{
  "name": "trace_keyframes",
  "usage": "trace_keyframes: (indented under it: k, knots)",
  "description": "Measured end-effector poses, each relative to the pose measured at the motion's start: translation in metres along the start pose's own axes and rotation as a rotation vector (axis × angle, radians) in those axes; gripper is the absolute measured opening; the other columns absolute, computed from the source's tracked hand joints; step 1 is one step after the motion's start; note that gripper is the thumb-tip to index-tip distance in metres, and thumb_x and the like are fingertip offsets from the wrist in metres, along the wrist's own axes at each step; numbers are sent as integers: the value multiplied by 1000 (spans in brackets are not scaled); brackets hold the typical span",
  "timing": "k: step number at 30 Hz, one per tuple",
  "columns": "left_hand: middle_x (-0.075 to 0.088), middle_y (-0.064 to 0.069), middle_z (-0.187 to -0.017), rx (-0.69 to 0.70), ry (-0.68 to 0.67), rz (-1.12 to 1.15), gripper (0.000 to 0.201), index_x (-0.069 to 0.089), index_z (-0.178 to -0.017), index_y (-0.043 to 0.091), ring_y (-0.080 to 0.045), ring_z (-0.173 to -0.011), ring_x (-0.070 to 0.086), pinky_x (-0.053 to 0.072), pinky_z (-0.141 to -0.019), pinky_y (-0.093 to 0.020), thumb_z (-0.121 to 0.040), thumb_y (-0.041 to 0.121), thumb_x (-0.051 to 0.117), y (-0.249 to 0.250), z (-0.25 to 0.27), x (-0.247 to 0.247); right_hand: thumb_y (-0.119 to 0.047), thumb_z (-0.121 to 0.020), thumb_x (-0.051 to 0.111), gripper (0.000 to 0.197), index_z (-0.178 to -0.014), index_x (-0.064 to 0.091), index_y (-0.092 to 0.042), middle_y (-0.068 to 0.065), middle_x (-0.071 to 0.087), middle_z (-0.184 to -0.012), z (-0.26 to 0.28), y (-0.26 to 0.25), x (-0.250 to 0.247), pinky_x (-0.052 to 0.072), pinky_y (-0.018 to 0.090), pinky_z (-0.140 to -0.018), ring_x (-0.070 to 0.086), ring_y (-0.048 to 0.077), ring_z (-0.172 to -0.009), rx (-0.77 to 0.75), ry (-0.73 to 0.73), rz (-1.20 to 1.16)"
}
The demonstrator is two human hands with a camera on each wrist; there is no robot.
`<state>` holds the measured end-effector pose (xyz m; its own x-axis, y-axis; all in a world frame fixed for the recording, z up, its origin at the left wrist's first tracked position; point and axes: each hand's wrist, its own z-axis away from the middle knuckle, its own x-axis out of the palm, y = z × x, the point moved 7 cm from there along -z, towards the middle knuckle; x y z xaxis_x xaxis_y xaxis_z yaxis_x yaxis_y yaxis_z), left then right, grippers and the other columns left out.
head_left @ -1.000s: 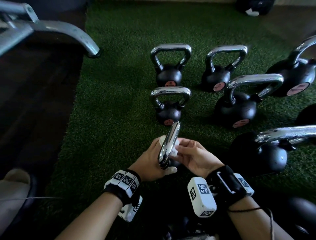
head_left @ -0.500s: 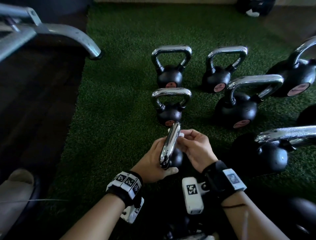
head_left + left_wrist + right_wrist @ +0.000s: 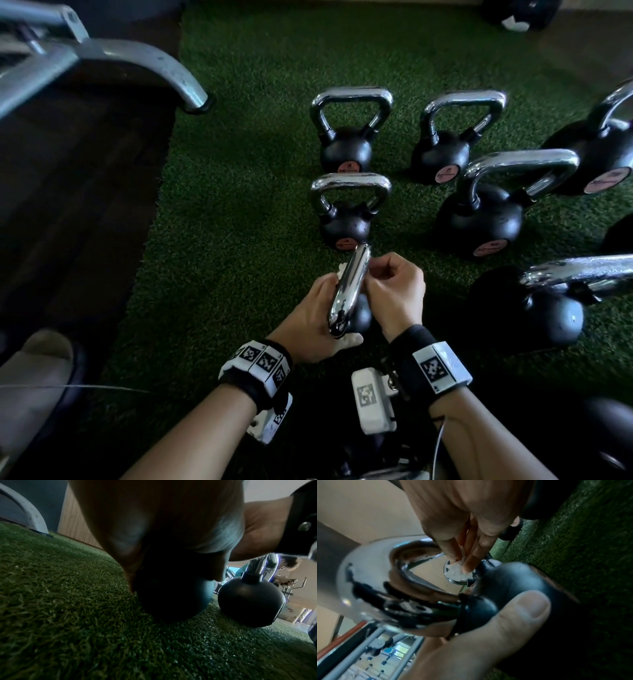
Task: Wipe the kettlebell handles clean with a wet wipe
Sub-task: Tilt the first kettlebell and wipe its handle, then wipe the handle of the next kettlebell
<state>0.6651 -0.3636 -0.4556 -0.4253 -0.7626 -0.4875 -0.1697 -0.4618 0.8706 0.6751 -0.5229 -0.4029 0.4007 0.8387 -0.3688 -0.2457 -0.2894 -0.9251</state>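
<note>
- Currently, the nearest kettlebell (image 3: pixel 358 317) is sitting on the green turf (image 3: pixel 222 240) at the 6 o'clock end of the column of three, its chrome handle (image 3: pixel 349 291) seen edge-on from the head view.
- Left hand (image 3: pixel 308 318) is steadying that kettlebell: thumb (image 3: pixel 513 618) is lying across the black ball beside the near handle post, and the fingers are lying along the handle's 9 o'clock side; whether they are closing round it cannot be told.
- Right hand (image 3: pixel 394 294) is sitting at the handle's 3 o'clock side, fingers curled, pinching a white wet wipe (image 3: pixel 458 570) against the far handle post where it is meeting the ball.
- Wet wipe is also showing as a small white scrap (image 3: pixel 342 268) at the handle's 9 o'clock side, near its far end.
- Second kettlebell (image 3: pixel 346 209) is standing upright at 12 o'clock from the hands, just beyond the held handle; a third (image 3: pixel 347 132) is standing farther out on the same line.
- Further kettlebells are standing from 1 to 3 o'clock: one (image 3: pixel 445 147) in the far row, a bigger one (image 3: pixel 486 209) nearer, another (image 3: pixel 599 150) at the frame edge, and one (image 3: pixel 548 301) at 3 o'clock with its handle pointing off-frame.
- Grey metal leg (image 3: pixel 137 65) of gym equipment is resting at the turf edge at 10 o'clock.
- Wrist bands with black-and-white markers are sitting on both wrists.
</note>
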Motion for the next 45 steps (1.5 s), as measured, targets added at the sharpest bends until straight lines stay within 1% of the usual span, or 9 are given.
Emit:
trace_keyframes:
  k: [6,8,11,15,21,26,33,41,45]
  knots:
    - [27,10,-155,20,-26,-52,107,25,-157,23,-8,-143,39,36,-120,-34,-73,35,90,3,0,-1,-17,-74,77,14,-67,66,-16,-5,65,-61,-6,-4,7,43,8,-54,60,9,-60,-87,-197,283]
    - [25,12,-155,56,-40,-96,108,24,-159,19,-8,-147,32,30,-122,-24,-75,37,89,3,2,0,-18,-67,73,7,-73,70,-16,0,72,-67,-11,3,5,62,31,-64,70,19,-65,-13,-319,247]
    - [24,13,-156,65,-31,-70,109,21,-159,20,-5,-147,32,30,-121,-21,-76,39,89,3,6,0,-11,-76,74,11,-82,70,-19,1,73,-75,-21,2,-20,62,53,-64,71,23,-63,-50,-244,166]
    - [23,12,-158,31,-8,-46,106,20,-158,24,-3,-145,34,33,-121,-32,-78,43,86,3,9,-2,-5,-89,65,32,-104,73,-32,-3,71,-99,-31,-30,-14,60,49,-84,70,21,-92,-330,-309,195]
    - [23,19,-161,42,1,-262,110,15,-158,32,-8,-142,42,48,-110,-43,-73,77,70,8,12,-7,-2,-73,64,39,-105,77,-21,-13,65,-103,-22,-53,11,42,4,-84,61,-11,-97,-529,-591,375]
    - [28,13,-162,138,54,-373,102,25,-158,27,-11,-150,30,46,-112,-43,-77,75,64,8,14,-9,-6,-69,68,38,-100,79,-24,-6,71,-96,-19,-47,-15,50,17,-84,67,7,-91,-588,-464,409]
    - [68,16,-124,18,188,149,45,65,-129,36,-4,-116,64,52,-104,-32,-87,26,80,-7,12,-23,-25,-60,98,41,-99,83,-23,-14,60,-76,4,-22,-64,39,1,-70,59,-4,-68,-544,-274,468]
    - [75,23,-100,-168,275,44,23,78,-104,29,13,-100,65,43,-87,-3,-86,44,78,-18,11,-27,-23,-64,97,39,-99,82,-14,-10,60,-78,-8,-23,-51,40,4,-70,59,-2,-71,-535,-252,391]
    - [76,23,-98,-161,298,8,27,79,-104,28,12,-98,66,47,-87,-7,-85,46,79,-12,14,-26,-21,-64,97,38,-98,81,-19,-6,64,-81,-9,-18,-52,43,8,-69,63,7,-74,-527,-276,367]
